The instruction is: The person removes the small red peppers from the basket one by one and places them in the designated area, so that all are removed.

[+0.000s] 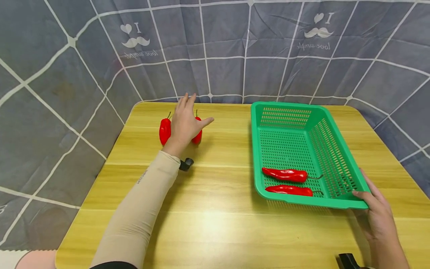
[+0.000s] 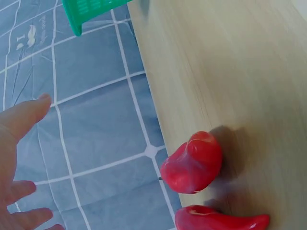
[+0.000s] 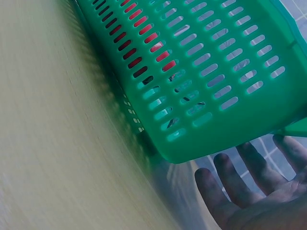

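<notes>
My left hand [image 1: 183, 121] is spread over the far left of the table, thumb pointing right, with nothing in its grasp. Below it lie two red peppers: one pepper [image 1: 165, 130] shows left of the hand, while the other pepper [image 1: 197, 137] is partly hidden behind it. Both peppers [image 2: 193, 163] appear apart from the fingers in the left wrist view. At the near right corner of a green plastic basket [image 1: 256, 149], my right hand [image 1: 377, 209] holds the rim, thumb on top and fingers outside. Inside, a long red pepper [image 1: 285, 174] lies beside another red pepper [image 1: 289, 190], near the front wall.
The wooden table [image 1: 215, 231] reaches back to a grey checked cloth [image 1: 225, 45], which also hangs along both sides. A black wrist mount [image 1: 186, 164] sits on the left wrist. Slots in the basket wall [image 3: 225, 57] let red show through.
</notes>
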Demonstrator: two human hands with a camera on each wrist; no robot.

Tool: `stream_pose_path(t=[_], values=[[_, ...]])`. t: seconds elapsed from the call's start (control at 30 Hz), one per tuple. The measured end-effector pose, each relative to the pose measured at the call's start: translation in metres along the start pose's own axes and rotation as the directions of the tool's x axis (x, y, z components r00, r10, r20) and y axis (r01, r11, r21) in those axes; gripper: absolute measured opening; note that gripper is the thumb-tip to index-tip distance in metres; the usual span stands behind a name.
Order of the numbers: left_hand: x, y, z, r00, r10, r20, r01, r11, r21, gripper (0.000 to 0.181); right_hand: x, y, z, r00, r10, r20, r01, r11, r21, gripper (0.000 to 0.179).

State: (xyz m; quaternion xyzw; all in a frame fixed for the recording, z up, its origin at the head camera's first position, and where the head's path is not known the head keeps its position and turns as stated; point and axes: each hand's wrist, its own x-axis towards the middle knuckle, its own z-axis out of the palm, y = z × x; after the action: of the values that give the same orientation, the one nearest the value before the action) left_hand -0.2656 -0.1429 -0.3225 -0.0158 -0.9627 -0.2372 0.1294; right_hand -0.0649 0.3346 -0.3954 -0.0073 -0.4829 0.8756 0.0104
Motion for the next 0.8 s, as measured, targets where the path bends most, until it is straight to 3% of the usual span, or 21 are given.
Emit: stream_pose_path(t=[0.23, 0.5, 0.67, 0.8], values=[[0.000, 0.011, 0.005, 0.996, 0.082, -0.033, -0.084, 0.995, -0.057, 0.090, 0.000, -0.003, 0.001, 0.999, 0.013, -0.042, -0.014, 0.999, -0.040, 0.060], [0.000, 0.032, 0.010, 0.986, 0.165, 0.006, -0.164, 0.984, -0.065, 0.087, 0.002, -0.001, 0.003, 0.999, 0.018, -0.033, -0.019, 1.000, -0.025, 0.060], [0.001, 0.049, 0.013, 0.969, 0.245, 0.036, -0.243, 0.969, -0.045, 0.085, 0.003, -0.001, 0.001, 1.000, 0.013, -0.028, -0.014, 1.000, -0.024, 0.060], [0.000, 0.065, 0.020, 0.938, 0.340, 0.061, -0.341, 0.940, 0.008, 0.081, 0.002, -0.002, -0.001, 0.999, 0.012, -0.049, -0.014, 0.999, -0.051, 0.060]])
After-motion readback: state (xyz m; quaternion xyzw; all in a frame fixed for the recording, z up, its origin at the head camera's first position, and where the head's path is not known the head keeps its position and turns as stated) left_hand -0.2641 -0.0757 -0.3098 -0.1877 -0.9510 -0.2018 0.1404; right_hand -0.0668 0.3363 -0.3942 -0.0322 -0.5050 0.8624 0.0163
